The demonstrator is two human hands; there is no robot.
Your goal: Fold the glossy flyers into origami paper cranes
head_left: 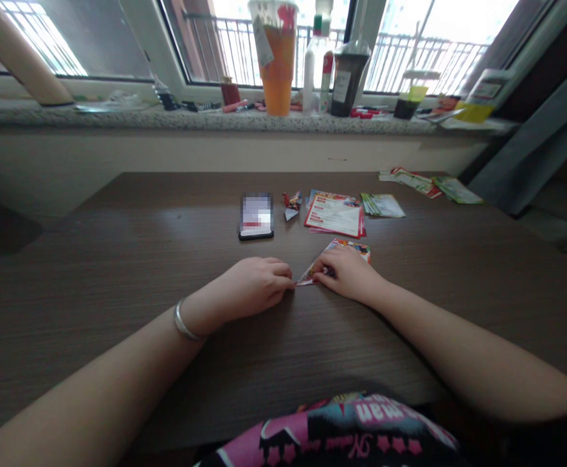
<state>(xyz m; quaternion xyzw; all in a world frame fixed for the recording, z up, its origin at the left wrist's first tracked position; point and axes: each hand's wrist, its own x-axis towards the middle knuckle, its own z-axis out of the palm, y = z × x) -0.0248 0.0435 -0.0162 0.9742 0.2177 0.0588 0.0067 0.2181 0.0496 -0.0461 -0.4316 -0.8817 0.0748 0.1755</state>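
Observation:
A colourful printed paper (356,249), partly folded into a point, lies on the dark wooden table (142,259) in front of me. My right hand (346,272) rests on it with fingers curled, pressing the fold near its left tip. My left hand (257,285) is curled into a loose fist, its fingertips pinching the paper's pointed left tip. A silver bangle (185,322) sits on my left wrist.
Behind the hands lie a phone (255,217), a small folded paper figure (292,205), a stack of red-and-white leaflets (335,215) and more leaflets (381,205) to the right. On the stone windowsill stand an orange drink cup (277,65), bottles and a dark cup (346,81).

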